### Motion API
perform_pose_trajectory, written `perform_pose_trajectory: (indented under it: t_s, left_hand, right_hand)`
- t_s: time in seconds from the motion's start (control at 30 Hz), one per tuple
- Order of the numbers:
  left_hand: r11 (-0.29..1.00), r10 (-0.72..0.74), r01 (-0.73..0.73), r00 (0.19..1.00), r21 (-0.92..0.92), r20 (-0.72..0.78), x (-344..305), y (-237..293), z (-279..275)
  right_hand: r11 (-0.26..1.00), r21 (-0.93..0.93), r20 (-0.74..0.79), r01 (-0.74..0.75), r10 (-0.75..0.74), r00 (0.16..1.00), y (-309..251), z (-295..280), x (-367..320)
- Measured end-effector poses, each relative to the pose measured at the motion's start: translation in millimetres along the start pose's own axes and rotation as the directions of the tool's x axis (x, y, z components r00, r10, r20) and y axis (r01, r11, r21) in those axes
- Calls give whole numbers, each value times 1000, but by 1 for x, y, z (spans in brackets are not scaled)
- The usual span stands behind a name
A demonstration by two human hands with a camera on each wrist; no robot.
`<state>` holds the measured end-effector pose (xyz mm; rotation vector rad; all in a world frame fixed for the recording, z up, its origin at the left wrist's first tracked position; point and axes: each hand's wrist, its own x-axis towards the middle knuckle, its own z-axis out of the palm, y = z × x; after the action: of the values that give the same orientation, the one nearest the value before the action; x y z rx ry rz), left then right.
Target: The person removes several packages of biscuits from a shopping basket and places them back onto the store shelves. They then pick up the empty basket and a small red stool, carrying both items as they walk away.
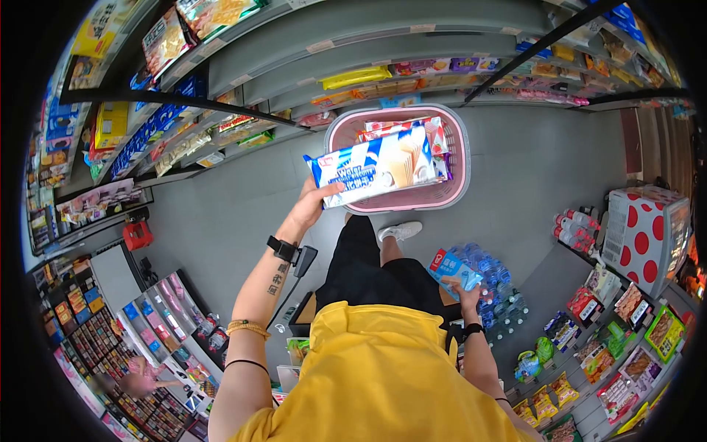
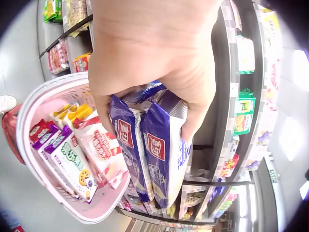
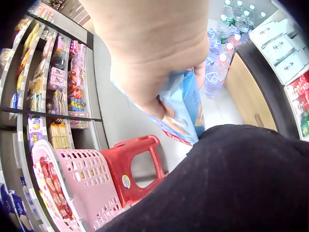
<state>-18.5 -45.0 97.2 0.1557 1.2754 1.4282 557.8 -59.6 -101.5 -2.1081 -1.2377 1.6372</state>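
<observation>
My left hand (image 1: 309,202) grips two blue-and-white packs of wafer biscuits (image 1: 375,168) side by side, over the pink basket (image 1: 465,158). Both packs (image 2: 157,145) show in the left wrist view, with fingers and thumb on their outer sides. Down by the right thigh, my right hand (image 1: 468,296) holds a light-blue snack pack (image 1: 449,269) by one end; the right wrist view shows this pack (image 3: 186,106) hanging beside the black shorts. Inside the basket lie white-and-purple biscuit packs (image 2: 70,162), a red-and-white pack (image 2: 105,149) and a yellow pack (image 2: 79,113).
A red stool (image 3: 130,169) stands against the basket. Stocked shelves (image 1: 353,55) curve past the basket's far side. Bottled water (image 1: 497,287) stands on the floor at the right, near a polka-dotted cooler (image 1: 637,236). Another person (image 1: 140,377) is at the lower left.
</observation>
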Motion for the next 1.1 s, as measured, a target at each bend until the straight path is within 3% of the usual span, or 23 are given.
perform_pose_trajectory:
  t_s: [0.13, 0.17, 0.27, 0.4, 0.6, 0.73, 0.77, 0.87, 1.03, 1.1]
  left_hand:
    - [999, 30, -29, 999, 45, -30, 49, 36, -8]
    - [997, 45, -43, 999, 69, -20, 65, 43, -10]
    - [991, 85, -80, 996, 108, -38, 122, 52, -23]
    - [997, -36, 35, 999, 72, 15, 184, 72, -25]
    - [971, -200, 196, 980, 140, 14, 244, 93, -28]
    - [988, -59, 49, 996, 143, 64, 258, 96, -18]
    - [984, -80, 65, 994, 166, 80, 259, 100, -17]
    - [995, -93, 93, 996, 29, -8, 276, 104, -23]
    - [995, 13, -11, 1000, -103, 17, 296, 113, -21]
    - [984, 173, -174, 984, 46, 37, 310, 108, -28]
  right_hand:
    - [989, 144, -24, 32, -29, 999, -6, 16, -13]
    - [995, 97, -29, 10, -7, 1000, -13, 19, -18]
    - [979, 205, -17, 0, 3, 1000, 16, 28, -17]
    - [994, 106, -88, 9, 0, 996, 13, 43, -35]
    - [963, 265, -109, -44, 75, 991, 29, 70, -55]
    - [933, 342, -67, -109, 140, 988, 19, 89, -67]
    - [926, 357, -60, -125, 156, 986, 19, 93, -69]
    - [943, 303, -89, -137, 171, 981, 16, 103, -75]
    - [958, 278, -113, -71, 106, 988, 7, 109, -80]
    - [949, 308, -113, -62, 101, 988, 7, 110, -82]
